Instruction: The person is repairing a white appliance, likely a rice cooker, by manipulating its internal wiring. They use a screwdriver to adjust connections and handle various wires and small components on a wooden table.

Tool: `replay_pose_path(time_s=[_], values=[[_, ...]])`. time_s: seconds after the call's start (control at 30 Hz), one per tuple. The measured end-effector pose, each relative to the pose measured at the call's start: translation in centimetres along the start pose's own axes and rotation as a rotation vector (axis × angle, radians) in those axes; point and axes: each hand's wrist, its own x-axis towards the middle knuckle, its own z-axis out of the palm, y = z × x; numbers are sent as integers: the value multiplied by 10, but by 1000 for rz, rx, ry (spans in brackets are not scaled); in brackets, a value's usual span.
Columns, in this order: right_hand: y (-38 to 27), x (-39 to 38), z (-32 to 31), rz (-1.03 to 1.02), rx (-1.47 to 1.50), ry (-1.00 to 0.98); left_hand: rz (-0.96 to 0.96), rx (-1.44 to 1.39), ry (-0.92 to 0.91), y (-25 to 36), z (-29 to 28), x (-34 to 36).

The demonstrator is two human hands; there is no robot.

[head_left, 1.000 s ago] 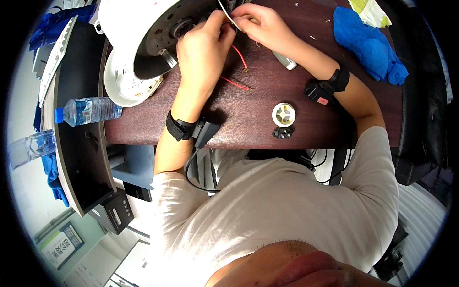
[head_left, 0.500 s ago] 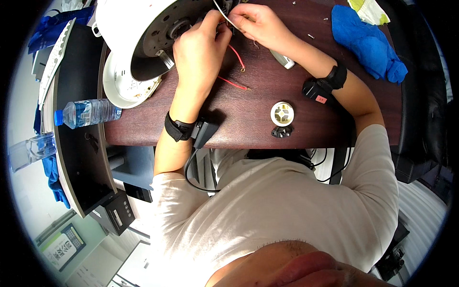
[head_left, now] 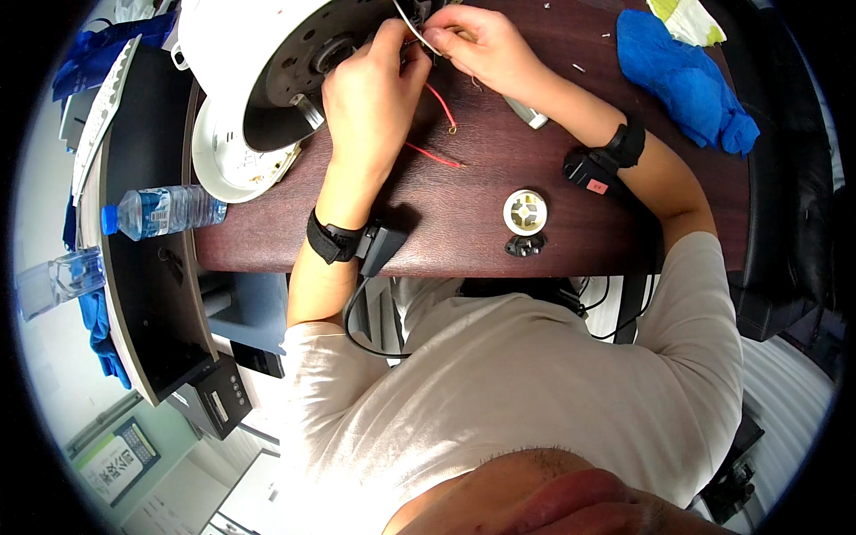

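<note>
A white cylindrical appliance body (head_left: pixel 218 49) lies open at the upper left, showing its dark, perforated inside. At its opening my left hand (head_left: pixel 370 98) is closed, its fingertips among wires on something I cannot make out. My right hand (head_left: pixel 481 53) pinches a thin white cable (head_left: pixel 407 20) beside it. Red wires (head_left: pixel 441 107) with small end terminals trail onto the brown desk. Under my right wrist lies a silver-grey object (head_left: pixel 526 113), partly hidden. Nearer me sit a round white part (head_left: pixel 525 212) and a small black piece (head_left: pixel 524 246).
A white dish (head_left: pixel 223 169) stands beside the appliance. Water bottles (head_left: pixel 174 209) lie over the dark shelf unit (head_left: pixel 147 303) at left. A blue cloth (head_left: pixel 669 76) and a green-white cloth (head_left: pixel 691 18) lie at the back right; a black chair (head_left: pixel 789 214) borders the desk.
Both hands have shifted slightly up and to the left with the wires, staying at the appliance's opening. The appliance and nearby items also appear slightly shifted in view.
</note>
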Motion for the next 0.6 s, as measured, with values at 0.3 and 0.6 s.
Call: replay_pose_path(time_s=[0.3, 0.6], values=[[-7, -1, 0, -57, -75, 44, 14, 12, -8, -2, 2, 0], [-24, -3, -3, 4, -127, 29, -54, -180, -34, -1, -13, -1]])
